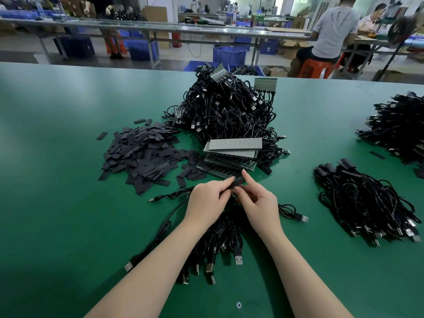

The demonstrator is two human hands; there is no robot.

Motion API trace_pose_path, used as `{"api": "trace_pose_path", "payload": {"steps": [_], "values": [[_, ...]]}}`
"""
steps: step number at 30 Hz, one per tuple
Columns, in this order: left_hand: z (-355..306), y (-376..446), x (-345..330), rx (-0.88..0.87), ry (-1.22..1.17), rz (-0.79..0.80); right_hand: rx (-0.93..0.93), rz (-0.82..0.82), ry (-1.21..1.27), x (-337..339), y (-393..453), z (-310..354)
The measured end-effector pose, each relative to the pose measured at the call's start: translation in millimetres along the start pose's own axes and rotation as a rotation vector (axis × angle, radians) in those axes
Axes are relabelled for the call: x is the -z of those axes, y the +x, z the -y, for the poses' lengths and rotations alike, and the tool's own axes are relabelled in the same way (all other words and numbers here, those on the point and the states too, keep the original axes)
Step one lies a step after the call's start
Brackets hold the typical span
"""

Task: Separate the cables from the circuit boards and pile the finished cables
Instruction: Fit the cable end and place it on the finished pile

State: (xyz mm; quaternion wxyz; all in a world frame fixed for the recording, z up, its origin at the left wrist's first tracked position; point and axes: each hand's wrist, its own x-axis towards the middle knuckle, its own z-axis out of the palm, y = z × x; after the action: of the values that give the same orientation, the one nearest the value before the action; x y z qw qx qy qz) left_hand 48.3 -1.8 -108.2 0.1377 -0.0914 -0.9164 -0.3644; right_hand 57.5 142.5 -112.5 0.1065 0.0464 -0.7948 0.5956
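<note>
My left hand [207,198] and my right hand [258,200] meet at the table's middle, both pinching a small black sleeve piece [237,182] at the end of a cable. Beneath my forearms lies a loose bundle of black USB cables [220,246]. Just beyond my fingers sits a stack of green circuit boards [229,157]. Behind it rises a big heap of cables still joined to boards [229,106]. A tidy pile of cables [364,203] lies to the right.
A spread of flat black sleeve pieces [142,152] covers the green table [57,180] to the left. Another cable pile [397,129] sits at the far right edge. People work at benches beyond, with blue crates [229,55] on the floor.
</note>
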Motion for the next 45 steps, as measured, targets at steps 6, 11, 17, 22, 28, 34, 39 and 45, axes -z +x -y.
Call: {"api": "trace_pose_path", "payload": {"steps": [6, 11, 17, 22, 28, 34, 39, 45], "values": [[1.1, 0.2, -0.5, 0.001, -0.011, -0.018, 0.004, -0.023, 0.046, 0.5, -0.3, -0.1], [-0.1, -0.3, 0.7, 0.002, -0.042, -0.042, -0.051, -0.031, 0.116, 1.5, -0.4, 2.5], [-2.1, -1.8, 2.3, 0.000, -0.084, -0.033, -0.043, -0.037, 0.060, 1.9, 0.0, 3.6], [-1.8, 0.6, 1.7, 0.016, 0.126, -0.161, -0.143, -0.169, 0.316, 8.5, 2.0, 1.2], [-2.9, 0.5, 1.0, 0.019, 0.129, -0.212, -0.112, -0.070, 0.139, 4.1, 2.7, 0.3], [-8.1, -2.3, 6.2, -0.090, -0.031, -0.140, -0.038, -0.007, -0.085, -0.5, 2.3, 0.0], [-8.2, -4.3, 5.9, -0.075, -0.017, -0.139, -0.047, -0.009, -0.061, -0.7, 2.4, 0.0], [-1.1, -0.3, 1.1, -0.012, 0.046, -0.027, -0.055, 0.017, -0.018, -1.6, 2.4, 4.5]]}}
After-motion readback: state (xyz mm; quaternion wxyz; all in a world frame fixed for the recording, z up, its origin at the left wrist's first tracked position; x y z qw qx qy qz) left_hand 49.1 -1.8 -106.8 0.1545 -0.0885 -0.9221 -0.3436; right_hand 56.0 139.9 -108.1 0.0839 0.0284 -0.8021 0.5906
